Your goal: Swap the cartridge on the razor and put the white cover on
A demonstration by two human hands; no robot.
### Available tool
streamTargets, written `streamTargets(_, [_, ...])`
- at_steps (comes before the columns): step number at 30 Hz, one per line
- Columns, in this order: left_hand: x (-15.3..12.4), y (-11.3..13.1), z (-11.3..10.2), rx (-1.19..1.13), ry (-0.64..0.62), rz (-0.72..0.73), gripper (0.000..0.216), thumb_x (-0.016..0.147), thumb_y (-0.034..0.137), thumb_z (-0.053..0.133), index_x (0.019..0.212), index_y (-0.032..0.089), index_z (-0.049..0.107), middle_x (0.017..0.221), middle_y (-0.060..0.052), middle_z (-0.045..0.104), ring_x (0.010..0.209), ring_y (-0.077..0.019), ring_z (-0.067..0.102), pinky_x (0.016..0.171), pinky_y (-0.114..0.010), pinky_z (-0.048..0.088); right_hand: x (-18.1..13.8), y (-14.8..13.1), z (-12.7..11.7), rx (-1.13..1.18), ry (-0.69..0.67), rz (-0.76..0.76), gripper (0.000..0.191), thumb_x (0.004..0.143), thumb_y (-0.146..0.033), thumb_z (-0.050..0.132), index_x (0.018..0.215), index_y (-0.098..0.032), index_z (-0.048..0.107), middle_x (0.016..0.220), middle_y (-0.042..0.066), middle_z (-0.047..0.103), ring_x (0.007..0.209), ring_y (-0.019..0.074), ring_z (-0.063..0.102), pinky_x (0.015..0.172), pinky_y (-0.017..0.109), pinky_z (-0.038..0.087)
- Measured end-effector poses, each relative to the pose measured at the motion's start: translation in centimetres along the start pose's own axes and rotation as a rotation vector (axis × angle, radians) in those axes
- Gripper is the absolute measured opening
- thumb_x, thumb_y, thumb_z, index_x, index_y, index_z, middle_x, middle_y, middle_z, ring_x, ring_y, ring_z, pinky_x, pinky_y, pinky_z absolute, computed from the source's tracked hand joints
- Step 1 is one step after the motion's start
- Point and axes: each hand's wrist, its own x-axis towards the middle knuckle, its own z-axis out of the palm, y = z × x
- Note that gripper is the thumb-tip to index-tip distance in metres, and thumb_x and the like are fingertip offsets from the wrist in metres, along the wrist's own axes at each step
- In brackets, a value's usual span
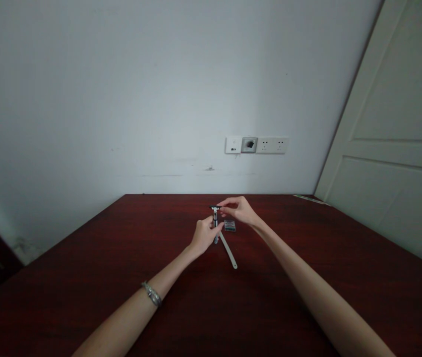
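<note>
My left hand is closed around the handle of a razor, which stands about upright with its head at the top. The fingertips of my right hand pinch the right end of the dark razor head. Just right of my left fingers, a small clear plastic case lies on the table; its contents are too small to make out. A long pale handle with a hole at its near end lies below the razor, its far end hidden behind my left hand.
The dark red wooden table reaches back to a pale wall. Sockets and switches are set in that wall above the table. A white panelled door stands along the right side. A thin pale strip lies at the table's far right edge.
</note>
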Motion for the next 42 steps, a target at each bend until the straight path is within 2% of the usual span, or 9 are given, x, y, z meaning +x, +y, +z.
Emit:
streamTargets(13, [0.5,-1.0,-0.8,0.105,-0.035,0.044,0.027,0.076,0.041,0.059,0.077,0.014,0.057,0.054,0.002,0.057,0.044,-0.0112,0.055,0.044,-0.02,0.041,0.3,1.8,-0.6,0.003,-0.055,-0.006,0.031,0.068,-0.031,0.066,0.091,-0.012,0.069,0.073,0.005,0.069,0.054,0.0115,0.061,0.056,0.026,0.052])
streamTargets(19, [0.6,-1.1,-0.8,0.119,-0.031,0.035,0.026,0.075,0.041,0.059,0.075,0.015,0.056,0.057,0.0,0.06,0.047,-0.0125,0.056,0.047,-0.021,0.042,0.2,1.3,-0.7,0.007,-0.048,-0.012,0.033,0.066,-0.031,0.068,0.093,-0.012,0.068,0.075,0.005,0.069,0.057,0.0121,0.061,0.057,0.027,0.053])
streamTargets(23, [0.8,-1.1,-1.0,0.122,-0.038,0.056,0.025,0.078,0.04,0.056,0.078,0.016,0.057,0.061,0.0,0.062,0.051,-0.0134,0.058,0.051,-0.022,0.044,0.0,0.6,-1.2,0.03,-0.014,0.002,0.035,0.069,-0.033,0.065,0.096,-0.012,0.067,0.077,0.007,0.068,0.058,0.0121,0.061,0.055,0.026,0.053])
streamTargets(27, [1.7,-0.9,-1.8,0.134,-0.025,0.06,0.024,0.08,0.038,0.053,0.084,0.016,0.059,0.068,-0.003,0.065,0.061,-0.0154,0.062,0.059,-0.023,0.046,0.3,0.5,-2.1,0.057,0.068,0.027,0.033,0.069,-0.036,0.064,0.092,-0.012,0.067,0.078,0.008,0.067,0.064,0.0142,0.062,0.053,0.025,0.052])
streamTargets(31, [3.6,-0.4,-2.9,0.159,-0.025,0.059,0.03,0.08,0.034,0.054,0.102,0.016,0.059,0.085,-0.006,0.067,0.078,-0.018,0.063,0.073,-0.027,0.047,0.2,0.7,-2.6,-0.092,0.118,0.043,0.029,0.073,-0.039,0.059,0.082,-0.012,0.066,0.071,0.007,0.065,0.06,0.0137,0.059,0.044,0.022,0.048])
streamTargets(34, [4.9,0.2,-3.7,0.094,-0.057,-0.006,0.036,0.081,0.032,0.052,0.111,0.014,0.055,0.094,-0.008,0.067,0.092,-0.0199,0.062,0.084,-0.031,0.045,-0.2,0.9,-2.4,-0.278,0.06,0.02,0.03,0.078,-0.04,0.053,0.078,-0.013,0.066,0.067,0.006,0.065,0.054,0.0124,0.056,0.043,0.021,0.043])
streamTargets(39, [6.1,1.5,-4.1,-0.133,-0.155,-0.122,0.04,0.08,0.028,0.054,0.117,0.012,0.051,0.103,-0.012,0.067,0.107,-0.0219,0.057,0.094,-0.033,0.039,-1.3,0.8,-0.9,-0.609,-0.057,-0.104,0.034,0.082,-0.042,0.049,0.073,-0.015,0.067,0.063,0.004,0.064,0.055,0.0123,0.055,0.051,0.022,0.039])
streamTargets(42, [6.2,2.2,-3.8,-0.207,-0.203,-0.22,0.044,0.08,0.027,0.056,0.119,0.01,0.047,0.103,-0.015,0.066,0.111,-0.024,0.054,0.095,-0.037,0.036,-1.8,0.4,0.3,-0.787,-0.094,-0.063,0.037,0.083,-0.047,0.048,0.071,-0.016,0.066,0.064,0.005,0.065,0.058,0.0138,0.058,0.053,0.022,0.036])
